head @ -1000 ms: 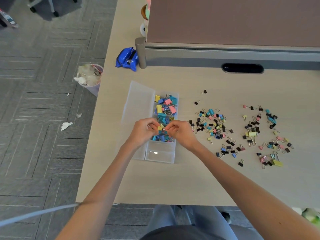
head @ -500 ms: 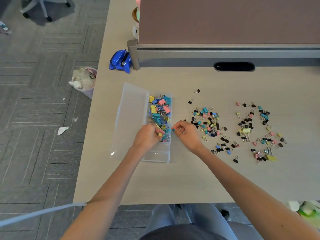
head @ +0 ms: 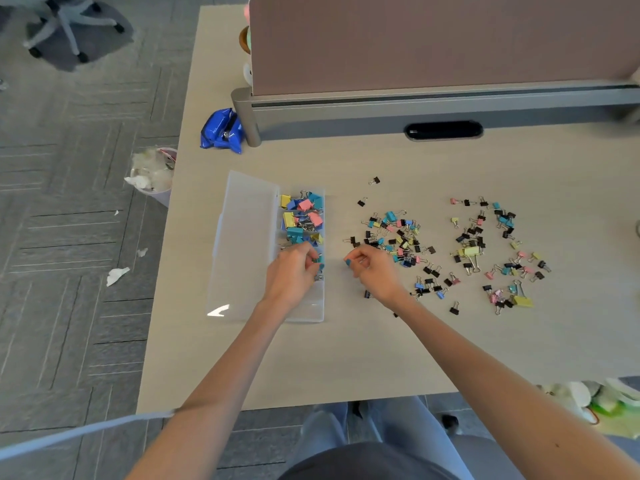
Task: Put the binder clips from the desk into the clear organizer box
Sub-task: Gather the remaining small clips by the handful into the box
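The clear organizer box [head: 313,315] lies on the desk with its lid [head: 242,244] folded open to the left. Its far compartments hold several coloured binder clips [head: 303,216]. My left hand [head: 291,275] rests over the box's middle, fingers curled around a teal binder clip [head: 319,260]. Just right of the box, my right hand [head: 375,273] pinches a small blue binder clip [head: 348,262] above the desk. Two loose heaps of small clips lie further right, one near [head: 398,237] and one far [head: 495,251].
A grey partition base [head: 415,112] runs along the back of the desk. A blue pouch [head: 221,129] lies at the back left. A bin of paper scraps [head: 152,174] stands on the floor beside the desk's left edge. A green bag [head: 609,407] sits below right.
My hands were together over the box; my right hand has since drawn away to the right, just past the box's edge. My left hand stayed over the box.
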`<state>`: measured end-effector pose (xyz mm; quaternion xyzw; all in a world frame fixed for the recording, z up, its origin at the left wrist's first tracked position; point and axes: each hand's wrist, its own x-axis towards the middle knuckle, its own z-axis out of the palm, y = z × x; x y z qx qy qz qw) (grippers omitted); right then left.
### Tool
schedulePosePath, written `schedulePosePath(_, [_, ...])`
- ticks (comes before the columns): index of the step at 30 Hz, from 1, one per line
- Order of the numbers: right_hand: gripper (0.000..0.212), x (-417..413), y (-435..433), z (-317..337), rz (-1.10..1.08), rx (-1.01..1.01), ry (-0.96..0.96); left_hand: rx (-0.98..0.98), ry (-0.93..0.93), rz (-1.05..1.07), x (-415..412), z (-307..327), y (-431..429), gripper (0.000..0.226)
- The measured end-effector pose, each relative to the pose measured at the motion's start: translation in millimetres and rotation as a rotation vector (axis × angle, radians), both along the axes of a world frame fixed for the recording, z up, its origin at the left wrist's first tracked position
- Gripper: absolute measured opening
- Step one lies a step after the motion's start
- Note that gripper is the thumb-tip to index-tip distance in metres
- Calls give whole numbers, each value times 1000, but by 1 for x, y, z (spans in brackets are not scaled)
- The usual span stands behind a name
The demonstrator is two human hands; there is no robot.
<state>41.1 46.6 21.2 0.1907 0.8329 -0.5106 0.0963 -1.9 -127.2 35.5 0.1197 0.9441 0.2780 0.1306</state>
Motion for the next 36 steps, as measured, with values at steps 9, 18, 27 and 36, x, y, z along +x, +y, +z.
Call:
schedulePosePath(9, [8, 27, 62, 1, -129, 7, 14, 126, -36, -99, 10, -4, 76, 5])
schedulePosePath(18, [7, 67, 169, 2, -232, 27, -44, 122, -110, -195, 32, -13, 182, 7])
schedulePosePath(27, [9, 105, 258, -9, -225, 273, -109, 65, 5, -283, 50, -29, 273, 22])
schedulePosePath(36, [58, 128, 286, -25, 9, 518, -356, -281, 157, -634, 41, -46, 319, 78])
